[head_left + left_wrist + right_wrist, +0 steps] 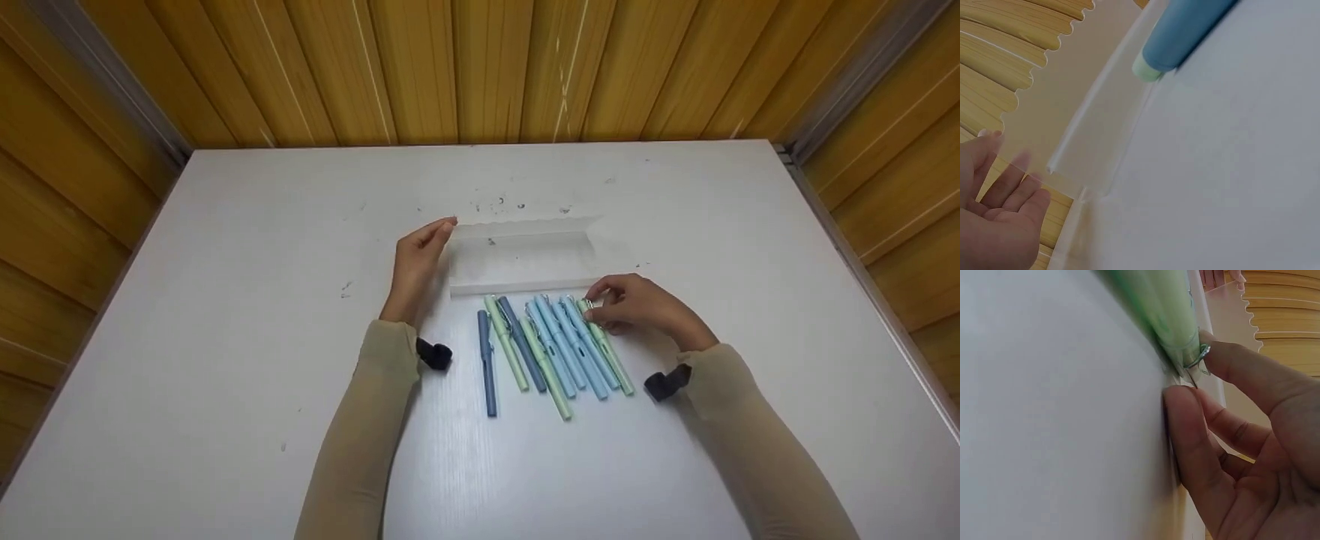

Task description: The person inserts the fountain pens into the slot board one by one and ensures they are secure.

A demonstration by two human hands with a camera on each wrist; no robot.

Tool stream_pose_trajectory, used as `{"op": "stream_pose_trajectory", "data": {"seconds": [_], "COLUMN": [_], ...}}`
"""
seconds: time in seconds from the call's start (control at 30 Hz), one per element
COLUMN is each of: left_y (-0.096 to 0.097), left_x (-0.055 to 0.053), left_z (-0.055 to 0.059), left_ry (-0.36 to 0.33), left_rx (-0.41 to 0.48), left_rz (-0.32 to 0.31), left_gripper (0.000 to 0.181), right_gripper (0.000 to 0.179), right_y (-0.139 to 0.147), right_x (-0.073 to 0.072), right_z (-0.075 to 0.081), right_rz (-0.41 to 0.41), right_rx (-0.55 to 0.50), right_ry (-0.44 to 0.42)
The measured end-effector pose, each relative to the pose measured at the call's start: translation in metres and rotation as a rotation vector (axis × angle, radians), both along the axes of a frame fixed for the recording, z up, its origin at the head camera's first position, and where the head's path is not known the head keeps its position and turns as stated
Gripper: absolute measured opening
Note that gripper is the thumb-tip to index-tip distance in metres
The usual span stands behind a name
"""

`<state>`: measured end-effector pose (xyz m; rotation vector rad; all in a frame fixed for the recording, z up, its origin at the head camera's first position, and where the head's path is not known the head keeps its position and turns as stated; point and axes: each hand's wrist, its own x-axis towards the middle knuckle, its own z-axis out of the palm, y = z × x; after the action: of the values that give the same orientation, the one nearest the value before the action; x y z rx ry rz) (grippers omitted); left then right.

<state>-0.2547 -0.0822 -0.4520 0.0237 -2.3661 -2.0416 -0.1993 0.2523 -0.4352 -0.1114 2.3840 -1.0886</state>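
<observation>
A clear plastic box with a raised scalloped flap lies open in the middle of the table. My left hand pinches the flap's left corner between thumb and fingertips; the other fingers are bent beside it. In front of the box lies a row of pens: two dark blue pens, several light blue pens and a few green ones. My right hand has thumb and index finger at the clip end of the rightmost green pen, pinching it. That pen rests among the others.
The white table bears small dark marks behind the box and to its left. Yellow wood-slat walls stand at the back and both sides. A black wrist camera sits at each cuff.
</observation>
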Motion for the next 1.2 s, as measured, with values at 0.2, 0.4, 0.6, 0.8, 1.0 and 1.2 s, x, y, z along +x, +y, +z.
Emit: {"op": "stream_pose_trajectory", "data": {"seconds": [0.2, 0.4, 0.6, 0.8, 1.0, 1.2], "left_y": [-0.002, -0.003, -0.007, -0.009, -0.013, -0.013], "left_x": [0.000, -0.002, -0.005, -0.008, -0.012, -0.016], "left_z": [-0.003, -0.003, -0.002, -0.007, -0.016, -0.020], "left_ry": [0.051, 0.077, 0.069, 0.038, -0.028, -0.054], "left_rx": [-0.014, -0.036, -0.022, -0.009, 0.001, 0.019], "left_rz": [-0.021, -0.047, -0.056, -0.099, -0.167, -0.148], "left_gripper": [0.041, 0.039, 0.036, 0.038, 0.036, 0.031], "right_gripper": [0.044, 0.044, 0.044, 0.045, 0.044, 0.043], "right_y": [-0.001, 0.000, 0.002, 0.004, 0.002, 0.004], "right_x": [0.001, 0.001, 0.001, 0.002, 0.003, 0.004], "right_z": [-0.001, -0.002, -0.001, -0.001, 0.001, 0.001], "right_rz": [0.029, 0.038, 0.025, 0.015, 0.019, 0.018], "right_rx": [0.010, 0.010, 0.009, 0.030, 0.039, 0.039], "right_ry": [0.023, 0.034, 0.031, 0.032, 0.031, 0.023]}}
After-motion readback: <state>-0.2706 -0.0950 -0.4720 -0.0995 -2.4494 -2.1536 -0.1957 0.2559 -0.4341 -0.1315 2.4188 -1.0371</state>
